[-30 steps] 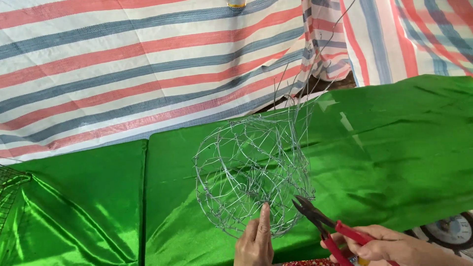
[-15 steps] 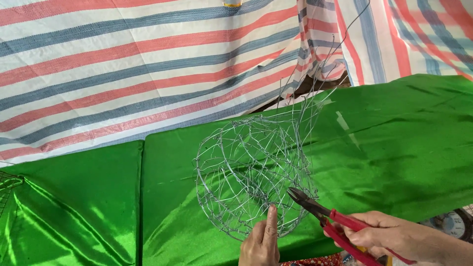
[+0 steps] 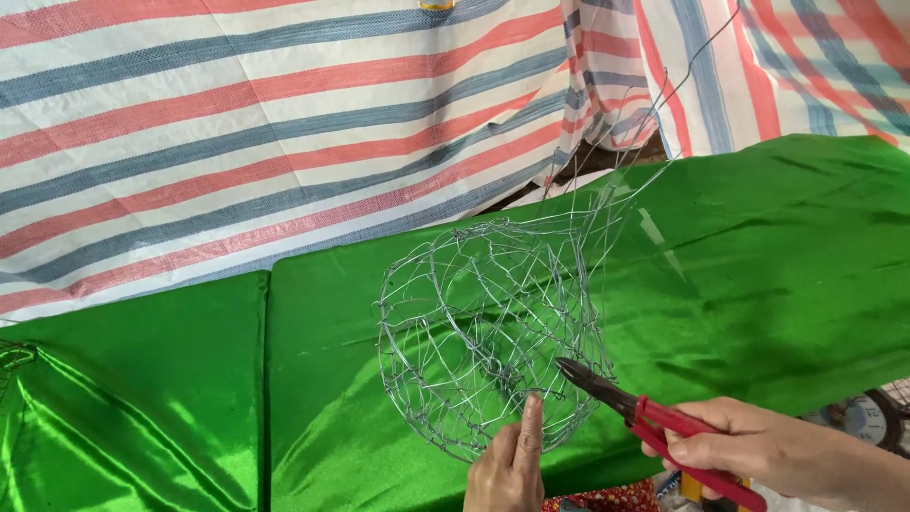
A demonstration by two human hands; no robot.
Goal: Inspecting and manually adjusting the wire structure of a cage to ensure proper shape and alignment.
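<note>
Left hand at the near edge, centre: index finger extended upward, tip touching the lower rim of the wire cage; whether the other fingers grip the wire cannot be told. Right hand at near right: fingers clenched around the red handles of the pliers. Plier tips point left and meet the cage's lower right side; how far they are parted cannot be told. The cage is a rounded, open mesh of thin grey wire, held tilted above the bench, which is draped in glossy green cloth. Loose wire ends rise from the cage's far right side. Beyond, a striped tarp in red, blue and white hangs behind.
</note>
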